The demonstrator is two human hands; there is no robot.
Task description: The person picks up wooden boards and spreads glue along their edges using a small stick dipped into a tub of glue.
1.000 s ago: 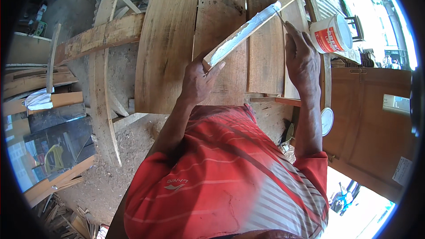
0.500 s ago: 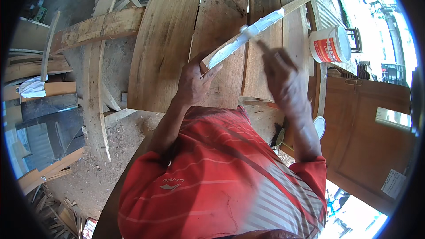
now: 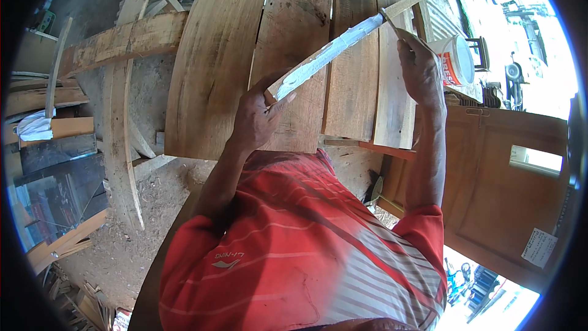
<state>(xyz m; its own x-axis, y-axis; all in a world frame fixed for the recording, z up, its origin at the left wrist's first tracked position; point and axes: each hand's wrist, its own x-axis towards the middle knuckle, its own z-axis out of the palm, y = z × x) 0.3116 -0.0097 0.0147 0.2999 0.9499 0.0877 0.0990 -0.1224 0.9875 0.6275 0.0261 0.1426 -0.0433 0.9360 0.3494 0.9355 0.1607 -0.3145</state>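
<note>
My left hand (image 3: 256,116) is closed around the near end of a long, narrow wooden strip (image 3: 413,0). The strip slants up to the right above the boards. A thick layer of white paste (image 3: 331,50) covers much of its upper face, while the far end is bare wood. At the far end of the paste, my right hand (image 3: 421,72) grips a thin stick-like spreader (image 3: 391,23). Its tip meets the strip there; its exact kind is unclear.
Under the strip lie several wide wooden boards (image 3: 214,73) side by side. To their right stands a white bucket (image 3: 459,61) with a red label. A brown wooden panel (image 3: 484,165) is at the right. Timber beams (image 3: 122,43) and a pale cloth (image 3: 35,126) are on the left.
My right hand has moved up and right to the far end of the paste. The white coating looks more evenly spread. My left hand still holds the strip's near end.
</note>
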